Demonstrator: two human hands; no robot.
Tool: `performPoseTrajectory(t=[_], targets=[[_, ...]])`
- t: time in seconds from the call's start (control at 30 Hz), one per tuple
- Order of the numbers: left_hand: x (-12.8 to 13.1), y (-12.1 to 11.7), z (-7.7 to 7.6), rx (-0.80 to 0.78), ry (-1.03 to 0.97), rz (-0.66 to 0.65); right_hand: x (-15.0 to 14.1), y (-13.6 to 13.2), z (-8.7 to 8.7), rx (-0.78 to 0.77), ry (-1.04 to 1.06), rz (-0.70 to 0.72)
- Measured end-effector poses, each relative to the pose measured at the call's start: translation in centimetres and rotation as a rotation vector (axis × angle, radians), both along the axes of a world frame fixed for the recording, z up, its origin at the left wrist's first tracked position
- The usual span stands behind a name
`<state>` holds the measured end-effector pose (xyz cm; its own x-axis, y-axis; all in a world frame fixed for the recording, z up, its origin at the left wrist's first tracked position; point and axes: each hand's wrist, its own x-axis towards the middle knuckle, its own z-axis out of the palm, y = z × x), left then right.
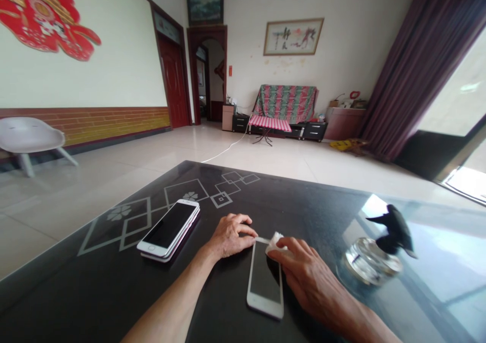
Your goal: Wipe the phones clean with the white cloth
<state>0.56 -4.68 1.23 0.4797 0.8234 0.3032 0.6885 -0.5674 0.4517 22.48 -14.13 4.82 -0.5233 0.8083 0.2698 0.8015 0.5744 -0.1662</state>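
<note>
A white smartphone point(266, 277) lies screen up on the dark glossy table. My left hand point(232, 236) rests beside its far left corner, fingers apart and partly bent, one digit touching the phone's edge. In my right hand point(308, 269) a crumpled white tissue point(276, 243) is pinched and pressed against the far right part of the same phone. Part of the screen and of the tissue is hidden under that hand. To the left lies a stack of phones point(169, 230), the top one white with a black screen.
A clear spray bottle point(374, 262) with a black trigger head stands on the table point(304, 206) at the right. Beyond the table are a white chair point(32, 135), a small table with a pink checked top point(269, 124), and a cloth-covered object point(286, 102) by the wall.
</note>
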Motion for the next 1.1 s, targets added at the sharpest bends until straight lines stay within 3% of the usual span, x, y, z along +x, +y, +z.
performPoseTrajectory(t=[0.5, 0.83, 0.97, 1.1], targets=[[0.1, 0.0, -0.1, 0.001, 0.009, 0.014, -2.4, -2.4, 1.5, -0.22, 0.088, 0.308], [0.0, 0.0, -0.1, -0.007, 0.013, 0.007, -0.3, 1.4, -1.8, 0.098, 0.096, 0.037], [0.0, 0.0, 0.1, -0.014, 0.014, 0.011, -0.2, 1.5, -1.8, 0.085, 0.087, 0.052], [0.0, 0.0, 0.0, -0.02, 0.017, 0.012, -1.6, -0.2, -0.7, -0.021, 0.097, 0.114]])
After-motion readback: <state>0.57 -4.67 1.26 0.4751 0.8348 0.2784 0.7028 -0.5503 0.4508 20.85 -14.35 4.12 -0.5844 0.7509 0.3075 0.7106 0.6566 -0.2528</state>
